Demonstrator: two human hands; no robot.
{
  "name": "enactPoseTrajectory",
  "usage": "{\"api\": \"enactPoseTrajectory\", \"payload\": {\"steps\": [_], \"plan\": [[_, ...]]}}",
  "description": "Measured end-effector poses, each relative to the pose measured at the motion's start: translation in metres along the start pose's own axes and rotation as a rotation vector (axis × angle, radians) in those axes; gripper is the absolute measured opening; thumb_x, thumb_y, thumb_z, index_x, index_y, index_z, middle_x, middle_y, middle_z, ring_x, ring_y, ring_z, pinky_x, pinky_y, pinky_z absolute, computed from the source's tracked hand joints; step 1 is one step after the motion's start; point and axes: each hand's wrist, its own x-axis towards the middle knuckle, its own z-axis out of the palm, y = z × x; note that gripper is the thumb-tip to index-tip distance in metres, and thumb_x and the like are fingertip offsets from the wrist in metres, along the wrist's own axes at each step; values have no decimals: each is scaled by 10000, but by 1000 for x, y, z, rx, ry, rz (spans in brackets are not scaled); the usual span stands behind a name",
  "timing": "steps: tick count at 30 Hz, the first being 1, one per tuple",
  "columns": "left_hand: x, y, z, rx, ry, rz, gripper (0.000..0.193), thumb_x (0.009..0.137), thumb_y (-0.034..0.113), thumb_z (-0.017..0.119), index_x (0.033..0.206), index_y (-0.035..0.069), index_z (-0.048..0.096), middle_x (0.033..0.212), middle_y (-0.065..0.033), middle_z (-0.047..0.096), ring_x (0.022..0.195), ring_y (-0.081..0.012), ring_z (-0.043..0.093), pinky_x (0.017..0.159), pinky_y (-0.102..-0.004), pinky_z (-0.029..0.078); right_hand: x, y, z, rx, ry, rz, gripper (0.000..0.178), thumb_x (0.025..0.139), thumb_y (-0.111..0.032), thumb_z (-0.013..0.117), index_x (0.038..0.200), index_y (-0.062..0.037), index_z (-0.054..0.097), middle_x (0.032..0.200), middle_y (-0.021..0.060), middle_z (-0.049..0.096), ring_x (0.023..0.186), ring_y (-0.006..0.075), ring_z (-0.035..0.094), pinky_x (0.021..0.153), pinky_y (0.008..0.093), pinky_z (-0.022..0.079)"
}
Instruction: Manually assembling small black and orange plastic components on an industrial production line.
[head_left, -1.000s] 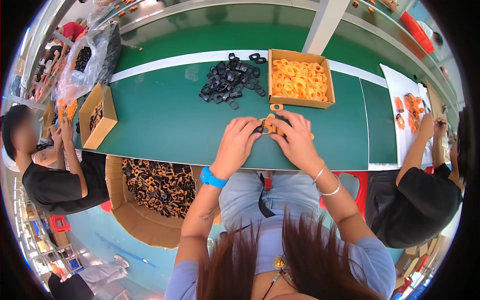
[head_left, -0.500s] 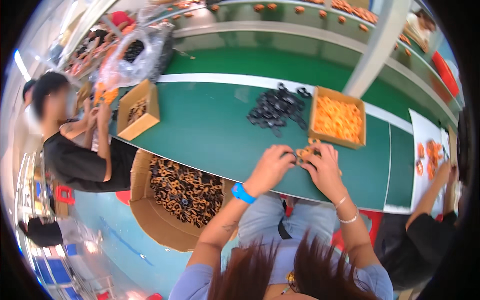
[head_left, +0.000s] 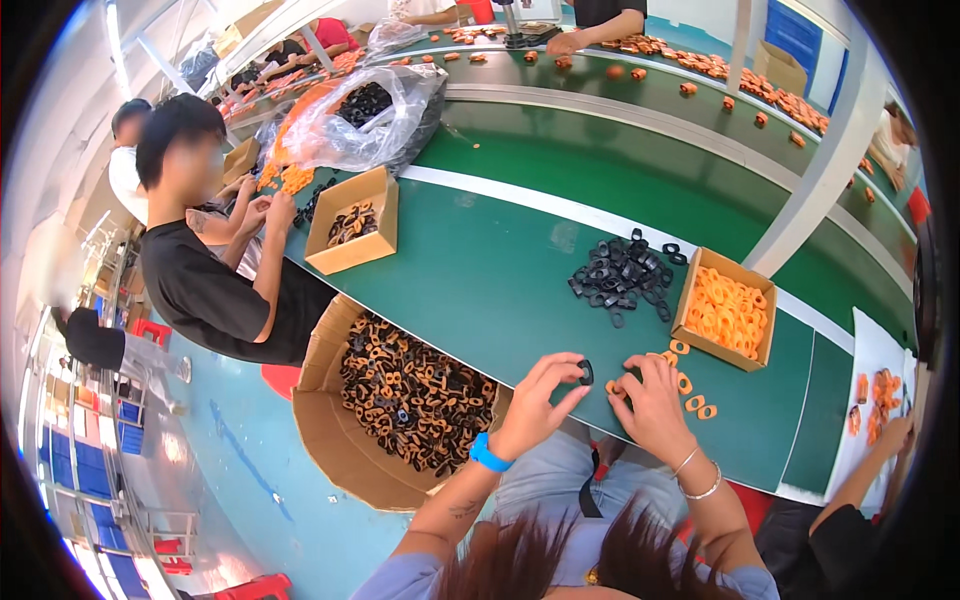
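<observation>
Head view: orange ring (head_left: pixel 616 391) half-hidden

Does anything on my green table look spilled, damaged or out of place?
Nothing looks plainly broken or spilled. Slightly untidy: several orange oval rings lie loose beside the right hand, outside the brown cardboard box holding many more; and the black oval rings sit heaped straight on the green tabletop, a few straying apart.

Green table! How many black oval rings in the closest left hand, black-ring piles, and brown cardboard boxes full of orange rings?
Black oval ring in left hand: 1
Black-ring pile: 1
Brown cardboard box of orange rings: 1
Total: 3
</observation>
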Motion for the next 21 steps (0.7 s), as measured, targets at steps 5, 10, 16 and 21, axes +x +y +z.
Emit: {"api": "enactPoseTrajectory", "payload": {"steps": [5, 10, 16, 21], "plan": [[-6, 8, 9, -90, -61, 118, 198, 876, 13, 729, 1059, 3, 653, 1249, -141, 615, 956, -229, 698, 809, -326, 575, 4, 12, 1, 124, 25, 109, 114, 861, -99, 709, 843, -17, 632, 1032, 125, 598, 1034, 336, 551, 882, 442, 428], [-5, 9, 15, -74, -52, 139, 187, 875, 10, 725, 1049, 1, 656, 1262, -139, 609, 964, -240, 696, 806, -341, 580, -1, 6, -5, 246, -232, 112, 89, 873, -102, 683, 876, -26, 637, 925, 129, 617, 897, 337, 590, 808, 441, 460], [-8, 10, 17, -62, -42, 157, 193, 860, 4, 735, 1036, 6, 656, 1250, -134, 617, 965, -239, 698, 804, -335, 582, 3, 5, 0, 0, 30, 75, 92, 902, -95, 661, 904, -12, 620, 859, 142, 599, 846, 360, 583, 771, 418, 473], [-15, 10, 30, -115, 4, 70, 258, 802, -5, 793, 1034, 4, 680, 1199, -124, 635, 944, -219, 691, 788, -316, 604, 4, -5, -12, 518, 18, 255, 119, 909, -59, 678, 1012, -2, 663, 892, 99, 651, 835, 233, 658, 737, 328, 516]]}}
